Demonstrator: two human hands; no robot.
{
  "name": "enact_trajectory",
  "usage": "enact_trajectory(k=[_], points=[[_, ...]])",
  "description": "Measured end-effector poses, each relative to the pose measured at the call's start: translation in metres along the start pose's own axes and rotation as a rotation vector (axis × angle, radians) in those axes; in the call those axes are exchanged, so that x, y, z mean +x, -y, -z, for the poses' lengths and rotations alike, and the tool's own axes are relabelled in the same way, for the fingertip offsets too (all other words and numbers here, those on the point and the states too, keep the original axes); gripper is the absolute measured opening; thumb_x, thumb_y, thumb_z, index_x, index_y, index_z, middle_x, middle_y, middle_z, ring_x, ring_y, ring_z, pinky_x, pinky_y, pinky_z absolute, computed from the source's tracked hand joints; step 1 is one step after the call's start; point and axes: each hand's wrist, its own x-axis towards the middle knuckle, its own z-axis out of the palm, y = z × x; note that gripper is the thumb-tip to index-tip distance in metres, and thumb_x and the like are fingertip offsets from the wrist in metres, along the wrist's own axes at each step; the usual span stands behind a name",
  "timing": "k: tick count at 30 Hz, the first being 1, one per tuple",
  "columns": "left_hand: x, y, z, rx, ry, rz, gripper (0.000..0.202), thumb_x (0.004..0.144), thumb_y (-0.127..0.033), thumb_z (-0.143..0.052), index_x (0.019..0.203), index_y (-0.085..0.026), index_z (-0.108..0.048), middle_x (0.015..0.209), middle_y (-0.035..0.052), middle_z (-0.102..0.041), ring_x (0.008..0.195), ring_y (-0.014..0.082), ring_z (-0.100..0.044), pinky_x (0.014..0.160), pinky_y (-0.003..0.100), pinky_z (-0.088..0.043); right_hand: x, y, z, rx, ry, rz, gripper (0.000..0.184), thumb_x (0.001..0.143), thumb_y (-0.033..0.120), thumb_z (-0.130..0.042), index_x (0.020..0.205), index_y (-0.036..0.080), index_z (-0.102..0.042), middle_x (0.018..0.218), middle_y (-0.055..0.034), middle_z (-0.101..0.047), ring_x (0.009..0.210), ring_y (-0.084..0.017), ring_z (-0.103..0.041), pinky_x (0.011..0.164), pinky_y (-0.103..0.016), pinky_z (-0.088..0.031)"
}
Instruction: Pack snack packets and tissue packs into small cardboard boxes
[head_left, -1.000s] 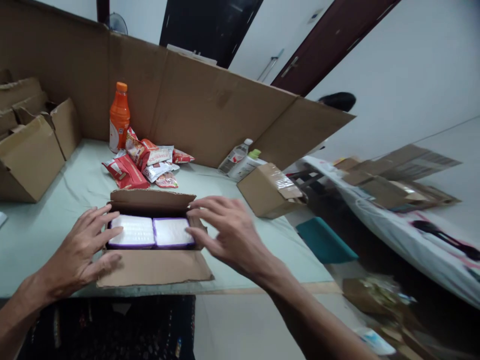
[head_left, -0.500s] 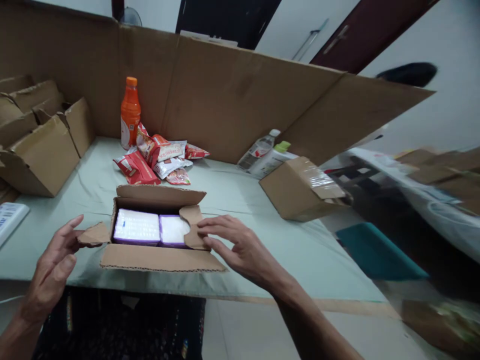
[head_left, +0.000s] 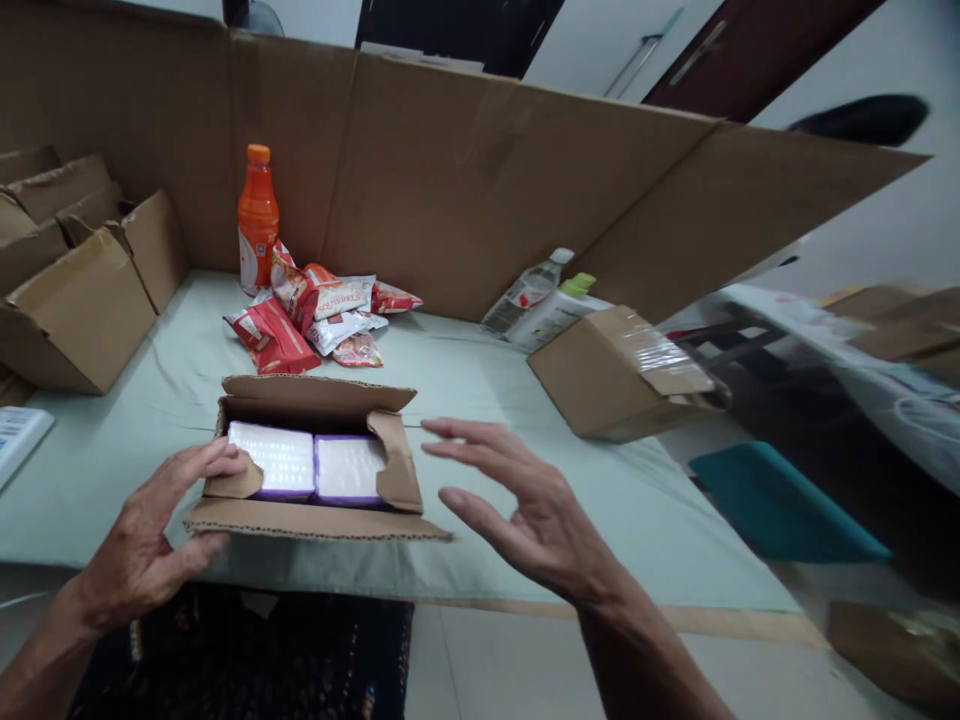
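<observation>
A small cardboard box (head_left: 315, 520) lies near the table's front edge with its long front and back flaps spread outward. Two white packs with purple edges, a left pack (head_left: 281, 455) and a right pack (head_left: 346, 465), sit side by side inside it. My left hand (head_left: 154, 525) presses the left short flap (head_left: 234, 478) inward with its fingers, thumb stretched out below, near the front flap. The right short flap (head_left: 400, 462) is folded partly over the right pack. Just right of the box, my right hand (head_left: 517, 500) hovers with fingers apart, holding nothing.
Behind the box lie several red and white snack bags (head_left: 307, 315) and an orange bottle (head_left: 257, 220). Cardboard boxes (head_left: 82, 310) stand at left. A clear bottle (head_left: 525, 292), a green-capped bottle (head_left: 559, 308) and a taped box (head_left: 615, 375) are at right. A cardboard screen (head_left: 420, 180) borders the back.
My left hand has moved right and folded the left short flap inward over the pack. My right hand has let go of the right short flap and shifted right.
</observation>
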Motion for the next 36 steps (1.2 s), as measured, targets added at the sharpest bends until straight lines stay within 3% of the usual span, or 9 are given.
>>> enact_trajectory(k=[5, 9, 12, 15, 21, 24, 28, 32, 36], points=[[0.017, -0.014, -0.008, 0.168, -0.182, 0.001, 0.058, 0.102, -0.026, -0.061, 0.156, -0.034, -0.041, 0.116, 0.0028, -0.072, 0.112, 0.0221, -0.069, 0.106, 0.041, -0.056, 0.031, -0.008, -0.005, 0.041, -0.034, -0.019, 0.059, 0.1, 0.049, -0.061, 0.154, 0.029, -0.048, 0.158, -0.0124, -0.052, 0.145, -0.032, -0.049, 0.113, -0.053, -0.047], [0.029, -0.016, -0.014, 0.385, -0.294, -0.014, 0.066, 0.099, -0.027, -0.064, 0.158, -0.028, -0.036, 0.144, 0.0127, -0.054, 0.132, 0.0298, -0.057, 0.11, 0.048, -0.053, 0.03, -0.015, -0.025, 0.083, 0.132, 0.024, 0.047, 0.105, 0.053, -0.049, 0.145, 0.029, -0.057, 0.139, -0.0103, -0.068, 0.127, -0.029, -0.063, 0.106, -0.051, -0.052], [0.034, -0.009, -0.015, 0.428, -0.18, -0.042, 0.054, 0.102, -0.028, -0.056, 0.153, -0.025, -0.041, 0.159, 0.016, -0.037, 0.145, 0.0366, -0.043, 0.114, 0.057, -0.048, 0.013, -0.013, -0.033, 0.065, 0.176, 0.085, 0.052, 0.106, 0.052, -0.048, 0.152, 0.029, -0.049, 0.14, -0.011, -0.067, 0.13, -0.029, -0.061, 0.107, -0.051, -0.051], [0.037, -0.001, -0.016, 0.406, -0.045, -0.059, 0.036, 0.104, -0.024, -0.044, 0.137, -0.022, -0.056, 0.152, 0.0144, -0.048, 0.144, 0.0372, -0.043, 0.114, 0.06, -0.047, 0.0, -0.008, -0.034, -0.059, 0.129, 0.137, 0.064, 0.103, 0.053, -0.053, 0.161, 0.03, -0.037, 0.159, -0.0155, -0.049, 0.143, -0.033, -0.05, 0.11, -0.054, -0.048], [0.036, 0.008, -0.019, 0.4, -0.039, -0.084, 0.033, 0.103, -0.022, -0.043, 0.13, -0.018, -0.062, 0.147, 0.0158, -0.051, 0.143, 0.0397, -0.043, 0.111, 0.061, -0.048, 0.022, -0.015, -0.039, -0.184, 0.332, 0.241, 0.072, 0.09, 0.069, -0.066, 0.15, 0.032, -0.055, 0.172, -0.0156, -0.026, 0.158, -0.044, -0.021, 0.12, -0.071, -0.026], [0.032, 0.015, -0.017, 0.371, -0.063, -0.092, 0.038, 0.102, -0.023, -0.044, 0.137, -0.025, -0.058, 0.151, 0.0127, -0.049, 0.145, 0.0406, -0.042, 0.111, 0.063, -0.048, 0.047, -0.024, -0.048, -0.076, 0.483, 0.214, 0.078, 0.084, 0.069, -0.073, 0.149, 0.028, -0.058, 0.172, -0.0174, -0.024, 0.16, -0.042, -0.016, 0.123, -0.066, -0.025], [0.032, 0.026, -0.018, 0.313, -0.132, -0.048, 0.052, 0.101, -0.03, -0.045, 0.149, -0.051, -0.047, 0.156, -0.0004, -0.046, 0.148, 0.0419, -0.04, 0.118, 0.072, -0.037, 0.066, -0.029, -0.05, -0.018, 0.504, 0.225, 0.074, 0.082, 0.06, -0.08, 0.145, 0.024, -0.062, 0.171, -0.0187, -0.028, 0.159, -0.036, -0.021, 0.124, -0.058, -0.027], [0.034, 0.027, -0.029, 0.226, -0.113, 0.058, 0.059, 0.099, -0.045, -0.045, 0.155, -0.06, -0.033, 0.165, -0.0095, -0.035, 0.148, 0.0455, -0.04, 0.123, 0.075, -0.029, 0.041, -0.029, -0.03, -0.043, 0.443, 0.182, 0.069, 0.082, 0.055, -0.08, 0.142, 0.026, -0.064, 0.169, -0.0169, -0.033, 0.156, -0.034, -0.029, 0.123, -0.058, -0.03], [0.035, 0.033, -0.05, 0.237, -0.022, 0.108, 0.062, 0.1, -0.049, -0.043, 0.16, -0.051, -0.027, 0.169, -0.0014, -0.031, 0.148, 0.0458, -0.042, 0.113, 0.077, -0.042, -0.036, -0.049, 0.015, -0.081, 0.291, -0.063, 0.066, 0.081, 0.05, -0.08, 0.141, 0.027, -0.065, 0.167, -0.0157, -0.037, 0.153, -0.034, -0.035, 0.121, -0.058, -0.035]])
